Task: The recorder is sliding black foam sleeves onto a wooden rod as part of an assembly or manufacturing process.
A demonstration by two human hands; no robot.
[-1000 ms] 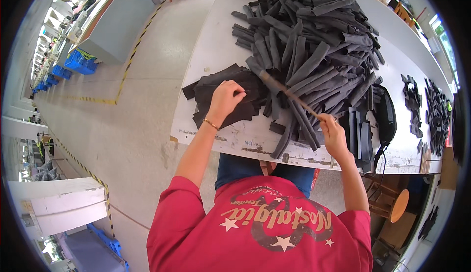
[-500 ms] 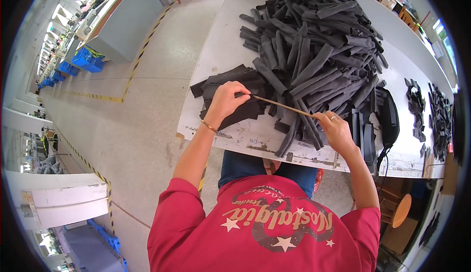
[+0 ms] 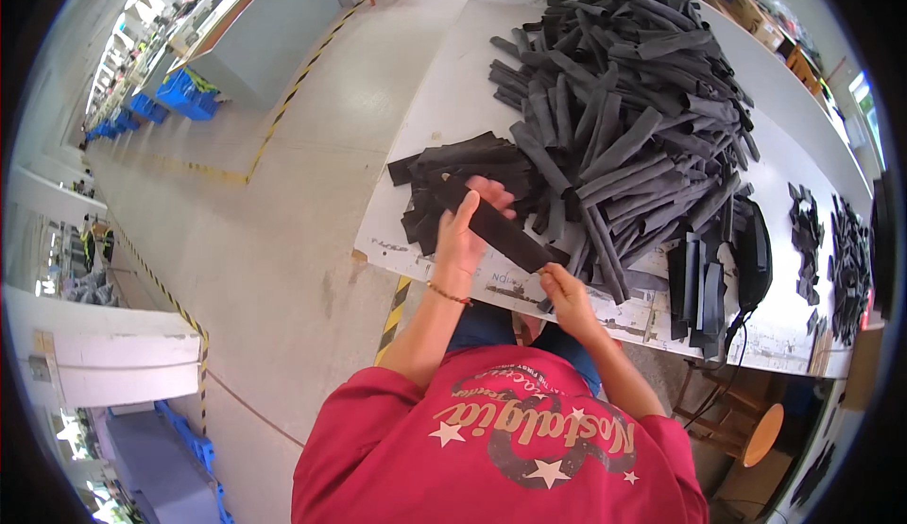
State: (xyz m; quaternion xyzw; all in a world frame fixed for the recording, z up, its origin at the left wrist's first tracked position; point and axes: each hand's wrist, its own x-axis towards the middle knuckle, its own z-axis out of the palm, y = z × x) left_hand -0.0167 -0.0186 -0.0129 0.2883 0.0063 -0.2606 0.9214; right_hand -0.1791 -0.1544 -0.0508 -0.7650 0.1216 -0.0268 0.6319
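A black fabric tube [image 3: 503, 236] lies slantwise between my hands, over the near edge of the table. My left hand [image 3: 463, 233] cradles its upper part, thumb on one side and fingers on the other. At the tube's lower right end, my right hand [image 3: 570, 299] is closed on a thin brown stick [image 3: 543, 272], most of which the cloth hides. Just beyond my left hand is a low stack of flat black pieces [image 3: 472, 157]. A large heap of dark grey fabric tubes [image 3: 628, 118] rises behind and to the right.
The white table [image 3: 425, 222] has worn front edges. On its right lie a few dark strips [image 3: 696, 288], a black bag [image 3: 753, 255] with a cord, and smaller piles of black pieces [image 3: 846, 264]. A wooden stool [image 3: 761, 434] stands below at right.
The stick, bare between my hands before, is now mostly covered by the black tube. My right hand has come left and nearer to me; my left hand has turned palm toward the tube.
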